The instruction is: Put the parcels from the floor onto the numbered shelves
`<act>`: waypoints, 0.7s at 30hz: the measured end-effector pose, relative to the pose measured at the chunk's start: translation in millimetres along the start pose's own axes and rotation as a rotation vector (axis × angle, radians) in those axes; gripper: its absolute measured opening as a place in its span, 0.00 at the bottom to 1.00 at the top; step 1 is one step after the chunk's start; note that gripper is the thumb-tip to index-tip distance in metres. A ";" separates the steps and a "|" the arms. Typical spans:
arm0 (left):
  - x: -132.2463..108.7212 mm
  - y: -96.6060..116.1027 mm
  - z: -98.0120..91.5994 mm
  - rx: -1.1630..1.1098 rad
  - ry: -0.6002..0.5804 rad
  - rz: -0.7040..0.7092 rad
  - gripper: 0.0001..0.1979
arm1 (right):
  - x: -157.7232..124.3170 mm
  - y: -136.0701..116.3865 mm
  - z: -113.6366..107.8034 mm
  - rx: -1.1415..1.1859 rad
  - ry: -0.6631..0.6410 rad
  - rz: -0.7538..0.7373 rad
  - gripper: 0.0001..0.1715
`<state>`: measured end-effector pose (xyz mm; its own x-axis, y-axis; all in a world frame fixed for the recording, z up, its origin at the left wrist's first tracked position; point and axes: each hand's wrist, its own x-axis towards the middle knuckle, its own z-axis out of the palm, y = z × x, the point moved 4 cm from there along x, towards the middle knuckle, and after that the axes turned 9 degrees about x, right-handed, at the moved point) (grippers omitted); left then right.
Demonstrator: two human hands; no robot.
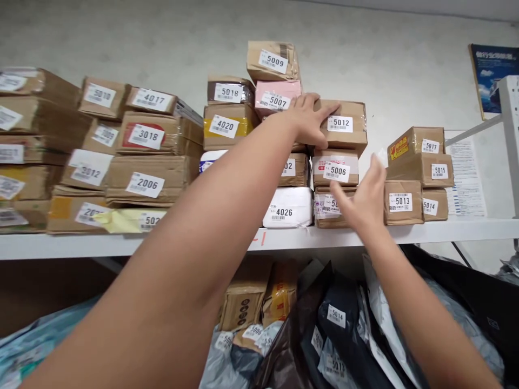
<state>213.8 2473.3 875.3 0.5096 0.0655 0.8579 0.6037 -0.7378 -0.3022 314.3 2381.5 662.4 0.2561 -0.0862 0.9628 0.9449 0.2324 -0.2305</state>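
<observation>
My left hand (308, 120) reaches up to the shelf, fingers spread, its fingertips against the left side of the cardboard box labelled 5012 (352, 114). Left of it is the pink box labelled 5007 (265, 93), under the box labelled 5009 (254, 56). Lower and to the right, my right hand (364, 197) is open, thumb and fingers apart, in front of the box labelled 5006 (348, 161) and the lowest box of that stack. Whether it touches them I cannot tell. A whitish scrap (382, 156) shows at its fingertips. Box 5012 rests on box 5006.
Several stacks of labelled boxes line the white shelf (478, 229), including box 3018 (172, 135) at left and box 5013 (416, 210) at right. A white package (298, 200) sits mid-shelf. Below lie dark plastic parcels (344, 294). A metal post (511, 124) stands at right.
</observation>
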 end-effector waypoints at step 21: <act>-107.5 -17.7 25.0 -0.082 0.271 -0.408 0.53 | 113.6 40.1 22.9 0.333 -0.272 0.175 0.67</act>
<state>163.7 2496.2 778.0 0.0570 0.1912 0.9799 0.6649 -0.7394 0.1056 376.6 2403.1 765.8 0.3008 0.2293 0.9257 0.7642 0.5227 -0.3778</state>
